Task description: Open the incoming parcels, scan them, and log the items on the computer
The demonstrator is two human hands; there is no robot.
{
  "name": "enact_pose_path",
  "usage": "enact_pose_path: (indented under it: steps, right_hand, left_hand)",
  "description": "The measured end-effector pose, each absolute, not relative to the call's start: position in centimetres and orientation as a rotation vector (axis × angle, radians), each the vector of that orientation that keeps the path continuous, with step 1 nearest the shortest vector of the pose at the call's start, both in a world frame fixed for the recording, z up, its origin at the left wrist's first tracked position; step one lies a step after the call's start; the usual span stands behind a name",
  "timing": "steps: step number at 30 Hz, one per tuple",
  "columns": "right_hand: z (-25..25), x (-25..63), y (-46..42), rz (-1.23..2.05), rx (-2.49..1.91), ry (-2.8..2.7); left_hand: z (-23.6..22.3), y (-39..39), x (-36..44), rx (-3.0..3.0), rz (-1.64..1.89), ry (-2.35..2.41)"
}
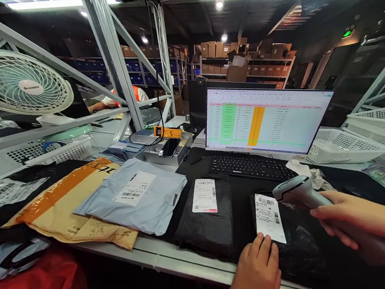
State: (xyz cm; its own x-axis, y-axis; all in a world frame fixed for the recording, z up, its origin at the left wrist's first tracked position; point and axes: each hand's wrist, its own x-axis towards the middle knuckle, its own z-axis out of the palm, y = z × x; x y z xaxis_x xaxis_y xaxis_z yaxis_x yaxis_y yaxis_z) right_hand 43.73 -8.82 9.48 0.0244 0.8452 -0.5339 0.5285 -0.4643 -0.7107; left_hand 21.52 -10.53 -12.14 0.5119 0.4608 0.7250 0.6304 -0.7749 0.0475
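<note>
My right hand (340, 217) grips a grey barcode scanner (296, 191), its head just over the label of a black plastic mailer (298, 243) at the right. Flat on that parcel's lower label edge rest the fingertips of my left hand (258, 264), stretched out and holding nothing. The white label (269, 216) carries barcodes and print. Left of it lies a second black mailer (209, 226) with its own label. Farther left are a light blue poly mailer (136, 196) and, partly beneath it, a yellow and orange mailer (73, 209).
Behind the parcels stand a keyboard (251, 167) and a monitor (267, 120) showing a spreadsheet. A white fan (21, 83) is at the left, white baskets (331, 148) at the right. A grey box (166, 153) sits mid-desk. A co-worker in an orange vest (137, 93) is beyond the frame.
</note>
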Motion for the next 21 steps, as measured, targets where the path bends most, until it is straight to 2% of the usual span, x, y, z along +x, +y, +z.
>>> enact_pose_path:
  steps: [21]
  right_hand:
    - [9.7, 43.2, -8.7, 1.368, -2.082, -1.374]
  left_hand:
    - [-13.2, -10.0, 21.8, -2.466, -1.159, -0.895]
